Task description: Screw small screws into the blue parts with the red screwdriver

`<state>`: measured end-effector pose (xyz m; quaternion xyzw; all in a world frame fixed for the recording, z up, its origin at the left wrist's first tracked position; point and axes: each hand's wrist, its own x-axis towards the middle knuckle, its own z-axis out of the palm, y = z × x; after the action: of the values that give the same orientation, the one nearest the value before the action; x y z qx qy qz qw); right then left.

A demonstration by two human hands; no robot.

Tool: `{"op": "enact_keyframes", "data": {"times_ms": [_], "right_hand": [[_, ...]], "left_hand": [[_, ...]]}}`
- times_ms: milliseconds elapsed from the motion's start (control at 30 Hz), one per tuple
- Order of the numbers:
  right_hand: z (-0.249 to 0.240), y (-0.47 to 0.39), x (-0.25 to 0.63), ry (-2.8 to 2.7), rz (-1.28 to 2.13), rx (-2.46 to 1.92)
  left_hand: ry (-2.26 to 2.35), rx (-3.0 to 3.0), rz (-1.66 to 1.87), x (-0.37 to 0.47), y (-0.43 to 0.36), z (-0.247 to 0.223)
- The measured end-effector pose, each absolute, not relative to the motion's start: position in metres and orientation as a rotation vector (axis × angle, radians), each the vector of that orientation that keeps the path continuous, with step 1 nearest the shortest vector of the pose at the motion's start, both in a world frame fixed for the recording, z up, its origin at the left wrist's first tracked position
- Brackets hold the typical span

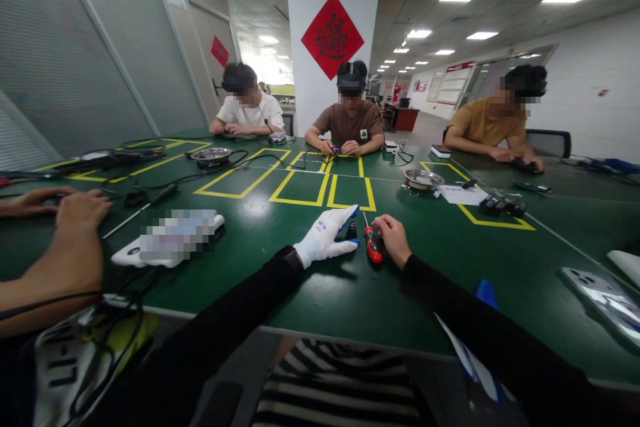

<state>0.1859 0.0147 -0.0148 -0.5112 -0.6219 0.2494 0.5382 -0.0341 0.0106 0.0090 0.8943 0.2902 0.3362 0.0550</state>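
Hands at a green table point(310, 293), whose smooth top is marked with yellow tape rectangles point(300, 188). The left hand point(326, 237), in a white knitted glove, lies with its fingers curled around a small dark object point(352, 231); the object is too small to identify. The right hand point(393, 237), bare, is closed on a screwdriver point(372, 244) with a rounded red-and-black handle, its thin metal shaft pointing away from the wearer. The two hands sit just beside each other near the table's front edge, both in black sleeves. Two shallow round metal dishes, one at left point(211, 155) and one at right point(423, 178), stand farther back. Black cables point(200, 177) trail across the left half. A sheet of white paper point(463, 195) lies beside the right-hand dish. Three seated people work at the far edge; another person's bare forearm point(60, 260) rests at left.
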Motion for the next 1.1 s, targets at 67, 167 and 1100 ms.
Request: {"op": "enact_keyframes", "data": {"times_ms": [67, 167, 1100], "right_hand": [[-0.013, 0.013, 0.184, -1.467, 0.615, -1.217], [-0.010, 0.009, 0.182, -1.468, 0.648, -1.212], [-0.011, 0.004, 0.191, -1.478, 0.765, -1.288]], "left_hand": [[0.860, 2.691, 1.090, -0.037, 0.010, 0.010], [0.886, 2.641, 1.147, -0.039, 0.010, 0.010], [1.170, 2.077, 1.443, -0.055, 0.045, -0.006]]}}
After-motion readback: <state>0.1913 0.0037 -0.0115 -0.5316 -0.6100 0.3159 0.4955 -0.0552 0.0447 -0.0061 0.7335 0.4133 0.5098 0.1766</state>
